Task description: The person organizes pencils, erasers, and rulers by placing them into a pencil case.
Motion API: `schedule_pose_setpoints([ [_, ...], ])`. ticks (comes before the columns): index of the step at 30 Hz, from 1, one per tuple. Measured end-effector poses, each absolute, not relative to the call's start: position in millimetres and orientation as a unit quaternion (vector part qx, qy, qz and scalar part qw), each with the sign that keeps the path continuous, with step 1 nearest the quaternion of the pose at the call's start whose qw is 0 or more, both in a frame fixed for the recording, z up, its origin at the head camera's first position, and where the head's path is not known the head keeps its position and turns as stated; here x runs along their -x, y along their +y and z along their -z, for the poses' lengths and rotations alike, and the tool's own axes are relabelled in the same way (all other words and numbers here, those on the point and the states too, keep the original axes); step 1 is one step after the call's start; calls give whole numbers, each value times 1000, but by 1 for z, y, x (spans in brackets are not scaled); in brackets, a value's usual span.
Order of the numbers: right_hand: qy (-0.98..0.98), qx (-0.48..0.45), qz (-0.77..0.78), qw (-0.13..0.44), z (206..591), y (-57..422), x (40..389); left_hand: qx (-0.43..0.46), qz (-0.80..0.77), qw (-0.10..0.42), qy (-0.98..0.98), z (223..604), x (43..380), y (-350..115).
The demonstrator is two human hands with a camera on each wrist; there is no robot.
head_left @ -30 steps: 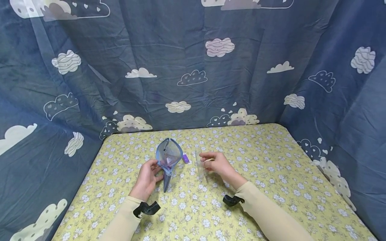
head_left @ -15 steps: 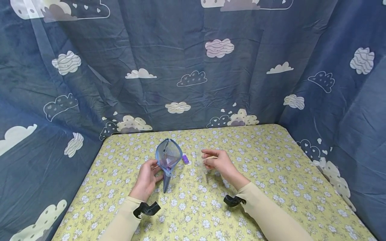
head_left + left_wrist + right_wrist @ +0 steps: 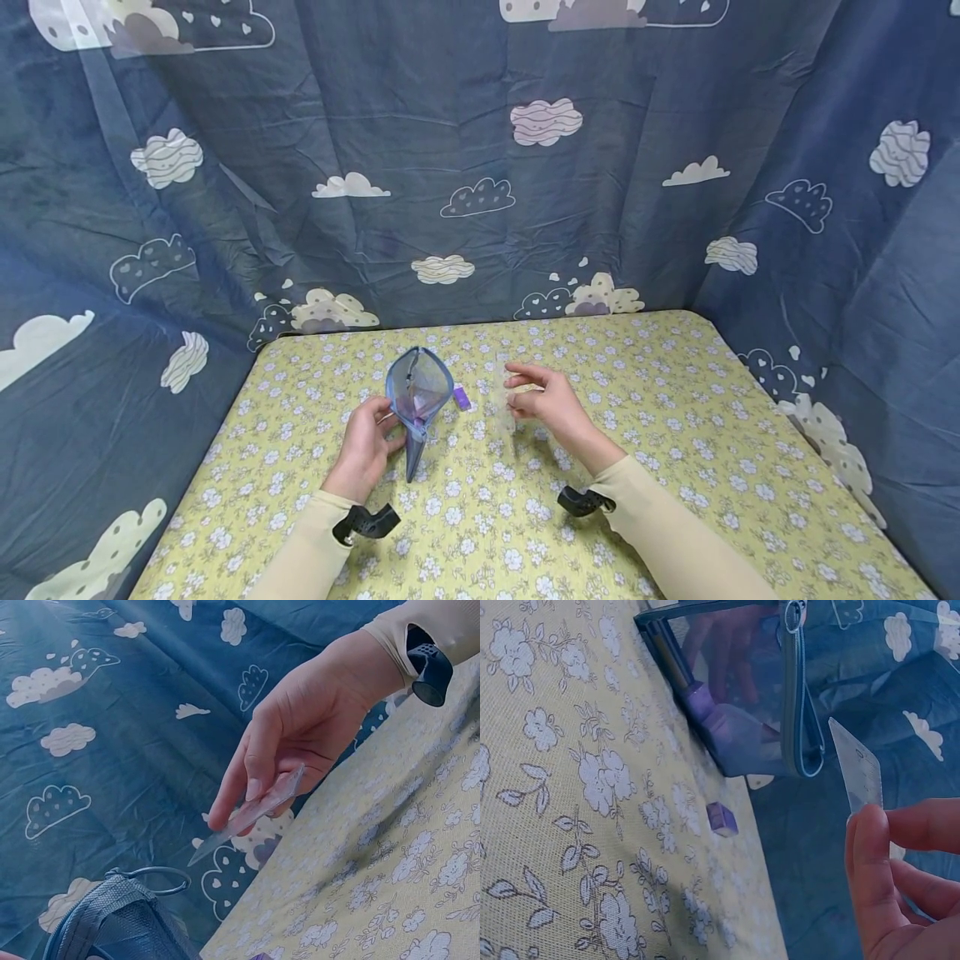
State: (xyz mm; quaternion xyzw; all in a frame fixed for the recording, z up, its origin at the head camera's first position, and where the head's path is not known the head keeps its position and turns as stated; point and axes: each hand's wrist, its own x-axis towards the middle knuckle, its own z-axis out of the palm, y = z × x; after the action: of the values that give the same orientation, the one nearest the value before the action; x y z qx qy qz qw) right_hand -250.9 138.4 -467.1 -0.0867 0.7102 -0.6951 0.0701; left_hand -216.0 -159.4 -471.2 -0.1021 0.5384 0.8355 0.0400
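My left hand [image 3: 363, 443] holds a translucent blue-grey mesh zip pouch [image 3: 424, 382] by its left side, and the pouch's mouth gapes. Through the pouch wall in the right wrist view, a dark stick-like item and a purple item [image 3: 700, 702] show inside. To the right, my right hand [image 3: 546, 403] pinches a clear plastic ruler [image 3: 857, 766] between thumb and fingers; its markings show in the right wrist view. The left wrist view has the ruler [image 3: 251, 817] tilted above the tablecloth, apart from the pouch. Part of my left hand is hidden behind the pouch.
A small purple-and-white block [image 3: 462, 398] lies on the yellow floral tablecloth [image 3: 480, 533], just right of the pouch. Dark blue curtains [image 3: 450, 208] with cloud prints stand along the back and both sides. Each wrist wears a black camera mount [image 3: 585, 502].
My right hand has shifted slightly away from me and to the right, turning the ruler a little. My left hand and the pouch stay almost in place.
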Motion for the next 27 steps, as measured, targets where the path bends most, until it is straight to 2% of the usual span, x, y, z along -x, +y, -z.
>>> schedule_pose_setpoints([
  [27,700,109,703,60,445,136,247,76,-858,41,506,467,212,-160],
])
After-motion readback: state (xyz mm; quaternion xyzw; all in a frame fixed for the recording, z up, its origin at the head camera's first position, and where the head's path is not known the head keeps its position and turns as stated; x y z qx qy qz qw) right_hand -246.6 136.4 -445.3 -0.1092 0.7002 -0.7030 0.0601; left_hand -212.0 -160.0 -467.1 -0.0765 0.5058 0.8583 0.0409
